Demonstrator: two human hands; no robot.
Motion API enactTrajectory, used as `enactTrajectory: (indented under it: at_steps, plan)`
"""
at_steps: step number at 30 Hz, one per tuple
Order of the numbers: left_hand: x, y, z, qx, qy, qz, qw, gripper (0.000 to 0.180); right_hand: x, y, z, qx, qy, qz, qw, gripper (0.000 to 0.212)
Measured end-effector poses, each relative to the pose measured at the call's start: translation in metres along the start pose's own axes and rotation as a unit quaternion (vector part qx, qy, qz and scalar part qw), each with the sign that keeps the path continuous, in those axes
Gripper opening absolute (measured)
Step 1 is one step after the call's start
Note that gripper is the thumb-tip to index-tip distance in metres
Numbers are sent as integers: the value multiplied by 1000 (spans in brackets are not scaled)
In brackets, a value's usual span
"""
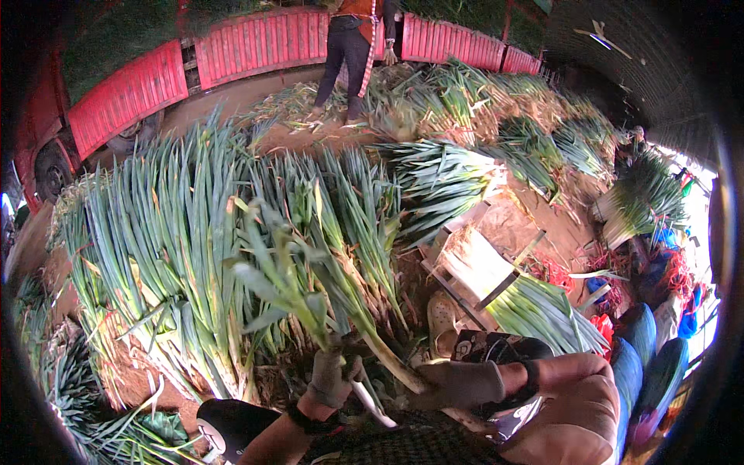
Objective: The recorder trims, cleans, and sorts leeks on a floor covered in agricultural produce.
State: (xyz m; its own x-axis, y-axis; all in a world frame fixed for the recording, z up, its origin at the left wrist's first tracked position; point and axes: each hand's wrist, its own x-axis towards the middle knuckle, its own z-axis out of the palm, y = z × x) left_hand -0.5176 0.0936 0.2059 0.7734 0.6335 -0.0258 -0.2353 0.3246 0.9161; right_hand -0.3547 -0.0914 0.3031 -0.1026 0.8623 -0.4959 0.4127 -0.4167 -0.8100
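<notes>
Gloved right hand [463, 384] clamped round long green-and-white leek stalk [353, 310], gloved left hand [329, 378] closed on its leaves (blade-like white strip [372, 404] between), leek heaps [163, 256] beyond.

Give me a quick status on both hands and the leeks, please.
Left hand gloved, gripping a leek upright. Right hand gloved, closed on its stalk end. Leek pile ahead; a person stands beyond.
</notes>
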Motion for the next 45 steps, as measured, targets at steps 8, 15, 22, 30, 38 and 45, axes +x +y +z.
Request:
enactTrajectory:
  at_steps: [8, 15, 22, 30, 38, 45]
  plan:
    - [-12, 42, 42, 88, 60, 96, 990, 24, -82, -17, 16, -252, -43, -61, 965, 41]
    - [12, 82, 31, 0, 120, 165, 979, 17, -28, 14, 12, -494, 162, -174, 837, 46]
    - [1, 62, 12, 27, 183, 194, 963, 21, 73, -7, 23, -48, 299, -260, 917, 48]
    - [-4, 30, -19, -27, 231, 228, 945, 35, 141, -30, 36, 275, 232, -235, 903, 18]
    - [-8, 27, -60, 54, 319, 227, 919, 33, 169, 96, 34, -220, 374, -24, 901, 27]
    - [-27, 86, -87, 49, 336, 355, 871, 44, 128, 209, -17, -378, 251, 206, 867, 41]
